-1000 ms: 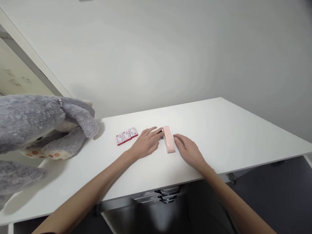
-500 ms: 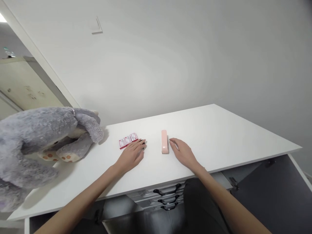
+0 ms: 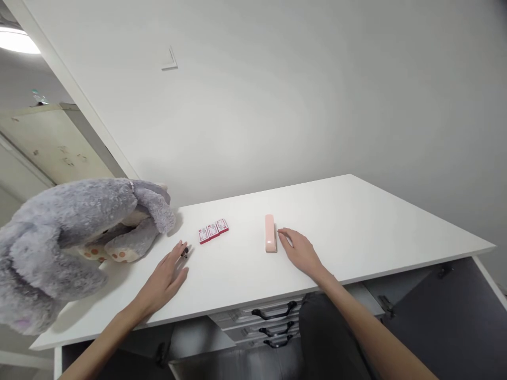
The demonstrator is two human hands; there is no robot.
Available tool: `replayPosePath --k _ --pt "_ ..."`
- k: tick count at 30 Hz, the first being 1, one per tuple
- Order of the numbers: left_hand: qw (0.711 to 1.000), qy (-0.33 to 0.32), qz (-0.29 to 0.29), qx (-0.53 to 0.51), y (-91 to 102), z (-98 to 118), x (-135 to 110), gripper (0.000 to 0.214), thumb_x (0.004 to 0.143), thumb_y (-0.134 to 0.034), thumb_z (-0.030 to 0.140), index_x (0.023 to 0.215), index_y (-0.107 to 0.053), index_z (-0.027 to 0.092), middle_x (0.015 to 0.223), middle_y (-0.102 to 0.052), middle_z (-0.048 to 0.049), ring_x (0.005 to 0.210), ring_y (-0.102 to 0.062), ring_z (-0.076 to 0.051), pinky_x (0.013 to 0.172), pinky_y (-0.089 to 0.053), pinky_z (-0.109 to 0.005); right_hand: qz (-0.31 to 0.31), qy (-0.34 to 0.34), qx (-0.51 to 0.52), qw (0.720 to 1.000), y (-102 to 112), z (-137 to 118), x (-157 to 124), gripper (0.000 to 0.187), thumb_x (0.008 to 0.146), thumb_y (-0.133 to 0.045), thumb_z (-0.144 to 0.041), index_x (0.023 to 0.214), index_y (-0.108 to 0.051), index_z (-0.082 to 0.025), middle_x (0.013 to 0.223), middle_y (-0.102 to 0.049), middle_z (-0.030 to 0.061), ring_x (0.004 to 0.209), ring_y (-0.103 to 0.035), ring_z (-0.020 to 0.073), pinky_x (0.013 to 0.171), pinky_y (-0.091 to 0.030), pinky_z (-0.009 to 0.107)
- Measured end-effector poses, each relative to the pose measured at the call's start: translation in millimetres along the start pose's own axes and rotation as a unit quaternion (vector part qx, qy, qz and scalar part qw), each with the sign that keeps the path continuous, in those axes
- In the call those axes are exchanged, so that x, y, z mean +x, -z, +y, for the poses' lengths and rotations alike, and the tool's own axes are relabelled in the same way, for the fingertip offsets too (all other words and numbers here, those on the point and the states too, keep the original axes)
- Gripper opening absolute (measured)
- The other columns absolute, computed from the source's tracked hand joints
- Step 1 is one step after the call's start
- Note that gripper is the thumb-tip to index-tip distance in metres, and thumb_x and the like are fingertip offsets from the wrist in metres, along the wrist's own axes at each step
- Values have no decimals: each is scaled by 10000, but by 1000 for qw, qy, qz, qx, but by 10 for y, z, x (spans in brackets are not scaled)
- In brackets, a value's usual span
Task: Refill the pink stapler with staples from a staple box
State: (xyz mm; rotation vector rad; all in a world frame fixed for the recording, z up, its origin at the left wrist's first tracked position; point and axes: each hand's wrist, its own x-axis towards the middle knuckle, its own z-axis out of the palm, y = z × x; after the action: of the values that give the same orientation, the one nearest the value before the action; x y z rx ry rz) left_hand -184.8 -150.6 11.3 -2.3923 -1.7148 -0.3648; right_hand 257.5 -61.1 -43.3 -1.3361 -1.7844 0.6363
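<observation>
My left hand [image 3: 163,282] rests low over the white tabletop at the left, fingers stretched out and thumb apart. A small dark object [image 3: 185,252], too small to name, lies against its fingertips. To the right of these fingers are three small red-and-white boxes [image 3: 213,230] side by side in a row. A pink stapler [image 3: 270,233] stands lengthwise near the middle of the tabletop. Close to the stapler's right side is my right hand [image 3: 300,252], loosely curved and open, with its fingertips just beside the stapler.
A large grey plush toy [image 3: 91,211] sits on the left end of the white desk [image 3: 356,227]. Behind the desk rises a plain wall [image 3: 277,95]. Below the front edge are drawers with black handles [image 3: 274,310] and an open dark door [image 3: 443,311] at the right.
My left hand has moved left, away from the boxes, and the small dark object has gone with it. My right hand stays beside the stapler. The view has shifted slightly.
</observation>
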Motion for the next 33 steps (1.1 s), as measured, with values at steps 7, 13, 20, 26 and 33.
replayPosePath --k 7,13,20,26,33 --pt "999 -14 29 -40 -120 40 419 803 1077 -464 463 1745 -72 253 1761 -311 -164 1626 -309 -385 1306 -269 -657 -3 -19 12 1000 34 -20 0 379 1069 -440 -413 1274 -699 -228 1348 -755 96 1259 -685 296 1080 -502 471" --pt "987 -77 97 -103 -270 558 774 741 1062 -526 386 1714 -192 271 1741 -359 -151 1641 -281 -368 1306 -306 -631 -31 -43 6 999 57 -112 22 452 1068 -457 -533 1352 -675 -256 1447 -706 83 1371 -620 316 1161 -446 510" --pt "984 -88 29 -153 -664 915 1412 617 1080 -486 425 1647 -314 252 1733 -380 -141 1646 -275 -352 1307 -318 -634 -94 -32 -14 995 -74 -313 254 571 993 -592 -585 1478 -604 -283 1478 -677 104 1347 -622 359 1072 -490 516" --pt "988 2 7 -156 -809 897 1534 653 1060 -492 466 1625 -328 183 1649 -479 -205 1561 -430 -391 1264 -378 -648 -158 -23 41 986 -175 -398 537 507 884 -730 -385 1383 -681 -312 1371 -733 55 1182 -691 306 931 -543 420" --pt "983 -26 82 -164 -804 930 1502 509 994 -596 355 1474 -508 208 1466 -624 -157 1488 -488 -372 1238 -415 -630 -180 -87 147 969 -178 -327 730 423 862 -788 -507 1229 -753 -299 1203 -773 30 994 -713 250 770 -543 338"
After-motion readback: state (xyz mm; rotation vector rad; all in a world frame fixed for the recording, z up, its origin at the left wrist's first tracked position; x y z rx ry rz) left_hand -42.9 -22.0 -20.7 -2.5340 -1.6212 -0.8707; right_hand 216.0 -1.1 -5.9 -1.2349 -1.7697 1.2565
